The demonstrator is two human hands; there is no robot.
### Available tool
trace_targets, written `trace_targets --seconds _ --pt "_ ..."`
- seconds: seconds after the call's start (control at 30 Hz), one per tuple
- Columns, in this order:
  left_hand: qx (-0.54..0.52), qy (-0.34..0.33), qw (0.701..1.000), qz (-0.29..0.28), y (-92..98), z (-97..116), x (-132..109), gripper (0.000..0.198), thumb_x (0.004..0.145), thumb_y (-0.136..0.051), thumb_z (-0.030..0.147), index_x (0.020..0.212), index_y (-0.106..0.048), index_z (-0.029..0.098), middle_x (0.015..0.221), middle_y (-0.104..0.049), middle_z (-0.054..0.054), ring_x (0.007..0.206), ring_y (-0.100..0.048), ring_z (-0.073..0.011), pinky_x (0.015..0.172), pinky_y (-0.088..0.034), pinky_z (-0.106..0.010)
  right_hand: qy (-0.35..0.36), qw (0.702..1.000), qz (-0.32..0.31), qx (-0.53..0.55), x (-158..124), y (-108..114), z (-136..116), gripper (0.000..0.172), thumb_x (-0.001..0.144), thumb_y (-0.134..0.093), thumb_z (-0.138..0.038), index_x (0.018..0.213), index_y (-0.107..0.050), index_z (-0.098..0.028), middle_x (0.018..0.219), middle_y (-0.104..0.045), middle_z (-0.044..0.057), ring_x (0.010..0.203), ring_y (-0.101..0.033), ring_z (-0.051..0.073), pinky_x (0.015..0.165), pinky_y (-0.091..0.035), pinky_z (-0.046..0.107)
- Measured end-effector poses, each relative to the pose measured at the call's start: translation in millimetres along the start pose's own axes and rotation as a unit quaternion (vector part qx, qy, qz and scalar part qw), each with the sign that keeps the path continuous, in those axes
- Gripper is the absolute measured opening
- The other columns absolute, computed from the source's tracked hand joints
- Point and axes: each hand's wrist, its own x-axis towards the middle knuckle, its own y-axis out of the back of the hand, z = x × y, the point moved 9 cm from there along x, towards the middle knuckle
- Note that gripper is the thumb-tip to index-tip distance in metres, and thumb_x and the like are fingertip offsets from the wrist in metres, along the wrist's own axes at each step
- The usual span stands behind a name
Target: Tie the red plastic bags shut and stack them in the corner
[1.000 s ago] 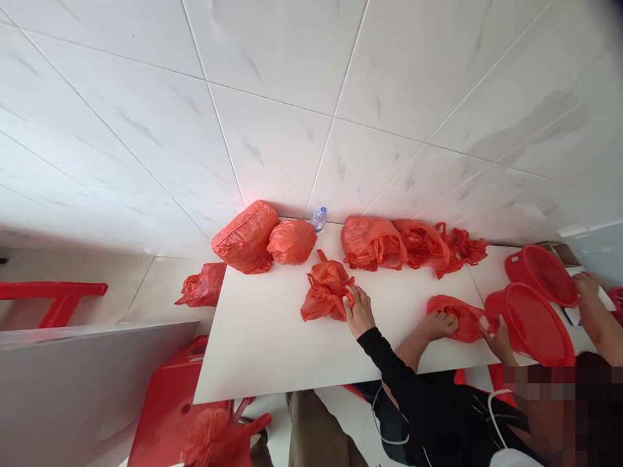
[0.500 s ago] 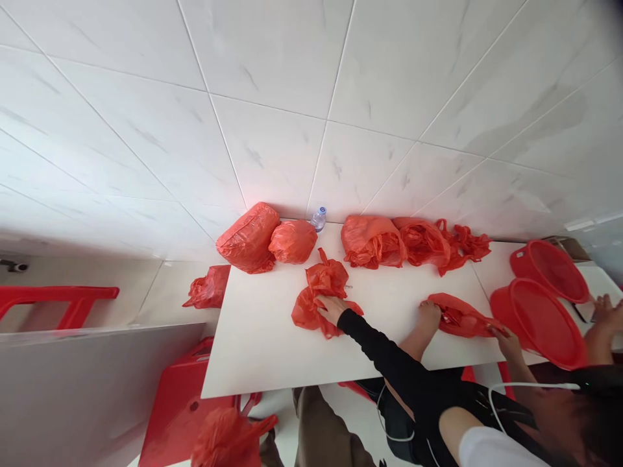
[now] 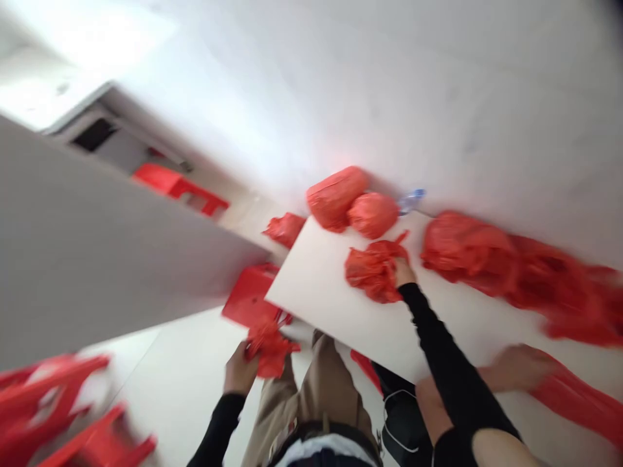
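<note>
My left hand, in a black sleeve, is closed round a crumpled red plastic bag held above the floor, left of my legs. Over the white table, my right hand grips the right side of a bunched red plastic bag; its fingertips are partly hidden in the folds. Two filled red bags, a long bundle and a rounder bundle, sit behind it against the wall. A clear bottle with a blue cap lies beside them, blurred.
More red bags line the wall side at right. A co-worker's hand holds another red bag. A red stool stands by the table's left end, near a grey partition. Red stools are at lower left.
My view has swung left and down, bringing my left hand into sight. My right hand stays at the table bag, which is now more bunched up. The red basins have left view.
</note>
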Motion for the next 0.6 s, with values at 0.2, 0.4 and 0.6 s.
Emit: trace_targets --seconds 0.2,0.4,0.6 --pt "-0.014 0.044 0.999 0.006 -10.8 -55.8 4.8 0.029 0.093 -0.060 0.039 0.108 -0.063 0.014 0.096 -0.067 -0.005 0.085 -0.065 -0.0178 0.081 -0.054 -0.039 -0.037 0.997 -0.059 -0.037 -10.3 -28.6 14.0 0.087 0.092 -0.047 -0.063 0.158 -0.016 -0.016 0.138 -0.048 0.034 0.117 -0.058 0.041 0.083 -0.045 0.053" --pt "0.008 0.067 0.998 -0.012 10.7 -96.2 9.1 0.026 0.086 -0.061 0.024 0.111 -0.062 0.016 0.096 -0.071 -0.007 0.090 -0.067 -0.0213 0.082 -0.050 -0.033 -0.047 0.983 -0.100 -0.150 -17.0 -56.9 -4.8 0.067 0.085 -0.068 -0.037 0.146 -0.046 -0.021 0.130 -0.053 0.027 0.102 -0.066 0.036 0.082 -0.048 0.045" --pt "0.030 0.160 0.987 -0.013 9.7 -175.7 15.5 0.014 0.074 -0.056 0.030 0.087 -0.056 0.023 0.064 -0.064 0.001 0.072 -0.066 -0.0249 0.067 -0.044 -0.028 -0.032 0.986 -0.067 -0.150 -3.9 -41.4 -0.7 0.060 0.088 -0.062 -0.047 0.143 -0.047 -0.026 0.126 -0.060 0.015 0.105 -0.066 0.030 0.085 -0.049 0.038"
